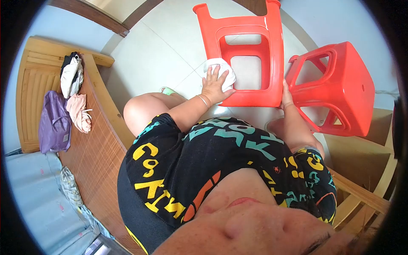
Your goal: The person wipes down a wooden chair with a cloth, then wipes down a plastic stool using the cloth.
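My left hand (216, 87) lies over a bunched white cloth (221, 66), fingers spread, pressing it against the side of a red plastic stool (250, 98). A band circles that wrist. The stool is in front of me, its open frame showing and two leg ends pointing away from me. At its right edge, my right hand (287, 97) grips the side, with part of the fingers hidden by the stool. A second red stool (340, 91) stands close by on the right, near that hand.
On the left, a wooden bench or bed (95, 140) carries a purple bag (55, 123), a pink cloth item (79, 112) and white and black fabric (72, 78). Pale floor tiles (161, 51) lie ahead. Wooden furniture (361, 195) stands at right.
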A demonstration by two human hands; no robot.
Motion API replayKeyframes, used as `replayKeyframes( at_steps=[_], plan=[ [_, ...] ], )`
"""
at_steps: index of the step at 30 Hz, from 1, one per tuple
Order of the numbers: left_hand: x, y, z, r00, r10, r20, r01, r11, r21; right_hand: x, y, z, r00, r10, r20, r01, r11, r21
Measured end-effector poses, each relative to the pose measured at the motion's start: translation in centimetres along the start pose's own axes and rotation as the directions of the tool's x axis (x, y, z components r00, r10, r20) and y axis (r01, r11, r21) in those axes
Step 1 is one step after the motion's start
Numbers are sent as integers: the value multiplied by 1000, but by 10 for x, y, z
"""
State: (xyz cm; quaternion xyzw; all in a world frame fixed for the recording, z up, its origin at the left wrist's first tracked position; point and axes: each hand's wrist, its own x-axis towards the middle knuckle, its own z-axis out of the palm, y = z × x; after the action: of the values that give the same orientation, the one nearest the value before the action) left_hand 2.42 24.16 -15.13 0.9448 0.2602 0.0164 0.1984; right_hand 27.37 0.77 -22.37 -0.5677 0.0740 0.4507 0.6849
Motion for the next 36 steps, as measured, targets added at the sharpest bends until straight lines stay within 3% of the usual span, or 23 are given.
replayKeyframes(
  at_steps=[3, 7, 9, 13, 15, 16, 17, 19, 27, 36],
  plan=[
    [4, 0, 7, 999, 27, 28, -27, 1000, -13, 6, 2, -11, 998, 29, -54, -29, 1000, -10],
    [16, -15, 25, 971, 212, -112, -208, 977, 46, -4, -4, 2, 982, 70, -175, -83, 994, -72],
    [17, -17, 30, 950, 277, -148, -266, 960, 90, 5, 2, 0, 972, -10, -234, -30, 986, -163],
    [17, -15, 29, 926, 310, -216, -310, 950, 36, 25, 13, -2, 960, -81, -269, 46, 990, -137],
    [18, -15, 28, 920, 331, -211, -326, 944, 57, 57, 32, -18, 851, -400, -342, 84, 745, -662],
    [18, -15, 28, 920, 333, -207, -327, 943, 61, -9, -6, 38, 850, -461, -257, 85, 600, -795],
    [19, -15, 28, 920, 334, -203, -328, 942, 64, -16, -8, 53, 851, -459, -256, 85, 602, -794],
    [19, -16, 31, 921, 325, -214, -323, 945, 48, -21, -8, 63, 771, -623, -130, 8, 213, -977],
    [31, -19, 30, 909, 311, -276, -328, 945, -16, -11, -6, 55, 781, -604, -162, -12, 244, -970],
    [105, -24, 10, 928, 152, -340, -195, 976, -98, -10, -11, 57, 790, -589, -171, -16, 259, -966]
  ],
)
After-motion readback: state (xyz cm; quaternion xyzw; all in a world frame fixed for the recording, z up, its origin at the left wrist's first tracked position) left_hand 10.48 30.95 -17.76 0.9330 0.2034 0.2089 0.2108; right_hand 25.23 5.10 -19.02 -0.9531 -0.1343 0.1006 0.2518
